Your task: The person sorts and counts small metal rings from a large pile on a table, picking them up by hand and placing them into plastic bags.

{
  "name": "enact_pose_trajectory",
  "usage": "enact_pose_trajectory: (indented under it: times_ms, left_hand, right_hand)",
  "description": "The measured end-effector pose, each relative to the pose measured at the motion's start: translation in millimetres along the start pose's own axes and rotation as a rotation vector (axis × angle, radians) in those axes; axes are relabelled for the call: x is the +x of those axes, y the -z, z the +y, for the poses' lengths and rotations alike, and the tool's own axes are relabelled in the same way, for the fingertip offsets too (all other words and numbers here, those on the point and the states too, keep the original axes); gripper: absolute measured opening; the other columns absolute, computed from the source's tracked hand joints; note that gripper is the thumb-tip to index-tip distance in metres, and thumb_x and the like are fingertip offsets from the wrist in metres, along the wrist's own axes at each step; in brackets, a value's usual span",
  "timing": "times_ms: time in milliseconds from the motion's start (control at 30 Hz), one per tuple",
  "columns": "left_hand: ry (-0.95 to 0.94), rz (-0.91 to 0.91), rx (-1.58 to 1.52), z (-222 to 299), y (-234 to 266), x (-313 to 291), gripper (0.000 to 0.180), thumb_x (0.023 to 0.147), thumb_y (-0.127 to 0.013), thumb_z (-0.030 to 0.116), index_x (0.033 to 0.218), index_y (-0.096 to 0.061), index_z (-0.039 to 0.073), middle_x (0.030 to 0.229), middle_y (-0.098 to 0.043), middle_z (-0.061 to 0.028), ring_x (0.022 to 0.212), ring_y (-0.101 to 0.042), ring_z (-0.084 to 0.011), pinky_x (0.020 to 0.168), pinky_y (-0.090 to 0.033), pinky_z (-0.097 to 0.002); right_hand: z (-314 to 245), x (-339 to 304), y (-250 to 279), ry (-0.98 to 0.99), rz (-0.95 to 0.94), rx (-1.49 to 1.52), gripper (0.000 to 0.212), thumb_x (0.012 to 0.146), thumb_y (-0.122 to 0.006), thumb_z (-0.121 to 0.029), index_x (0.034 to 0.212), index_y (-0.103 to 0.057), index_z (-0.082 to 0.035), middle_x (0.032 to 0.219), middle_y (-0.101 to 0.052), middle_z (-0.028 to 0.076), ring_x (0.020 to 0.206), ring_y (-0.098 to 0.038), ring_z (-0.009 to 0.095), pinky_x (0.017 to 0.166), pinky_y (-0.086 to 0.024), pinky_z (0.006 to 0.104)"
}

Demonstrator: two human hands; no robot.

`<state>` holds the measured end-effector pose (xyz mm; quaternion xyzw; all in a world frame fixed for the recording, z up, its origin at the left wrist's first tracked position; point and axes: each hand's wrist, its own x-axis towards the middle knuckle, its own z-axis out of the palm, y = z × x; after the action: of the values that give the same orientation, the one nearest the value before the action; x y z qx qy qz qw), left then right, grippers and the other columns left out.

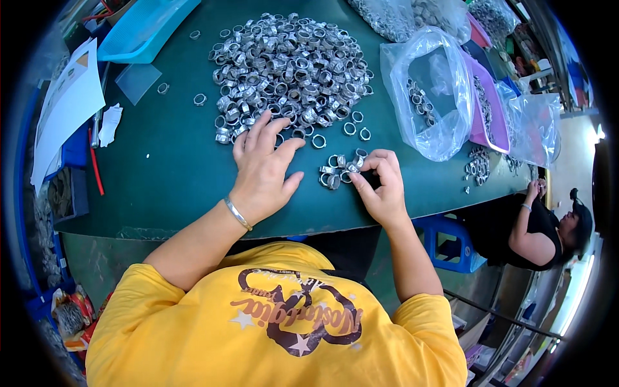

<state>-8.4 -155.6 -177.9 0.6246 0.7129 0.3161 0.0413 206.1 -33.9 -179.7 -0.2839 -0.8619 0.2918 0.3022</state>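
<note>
A large heap of small silvery metal hose clamps (293, 68) lies on the green tabletop (174, 168). My left hand (261, 168) rests at the near edge of the heap, fingers spread, their tips touching the lowest clamps; a metal bangle (237, 214) circles that wrist. To the right, a small cluster of clamps (333, 173) sits apart from the heap. My right hand (385, 188) pinches one hose clamp (353, 166) at the right side of this cluster, between thumb and fingers. A few loose clamps (350, 128) lie between the heap and that hand.
A clear plastic bag (427, 145) with some clamps stands open at the right, beside a purple tray (493, 138). At the far left are a blue tray (138, 39), paper sheets (71, 106) and a red stick (96, 171). A person (532, 229) sits at the right.
</note>
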Motion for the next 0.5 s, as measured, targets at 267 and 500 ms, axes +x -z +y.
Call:
enact_pose_trajectory:
  times_ms: [267,500]
  left_hand:
    - [0.002,0.01,-0.003,0,0,0,0.047,0.068,-0.077,0.015,0.112,-0.062,0.015,0.137,-0.043,-0.0123,0.137,-0.029,-0.0375,0.107,-0.022,-0.0527]
    - [0.003,0.005,-0.008,1,2,0,0.046,0.068,-0.077,0.014,0.112,-0.062,0.015,0.137,-0.043,-0.0128,0.136,-0.03,-0.0378,0.106,-0.023,-0.0523]
  right_hand:
    - [-1,1,-3,0.018,0.068,0.02,0.019,0.072,-0.075,0.0,0.083,-0.061,-0.002,0.096,-0.057,0.012,0.085,-0.058,0.025,0.076,-0.048,0.032]
    - [8,-12,4,-0.081,0.226,0.056,0.02,0.069,-0.07,0.001,0.084,-0.058,-0.003,0.095,-0.057,0.012,0.087,-0.057,0.025,0.076,-0.047,0.0323]
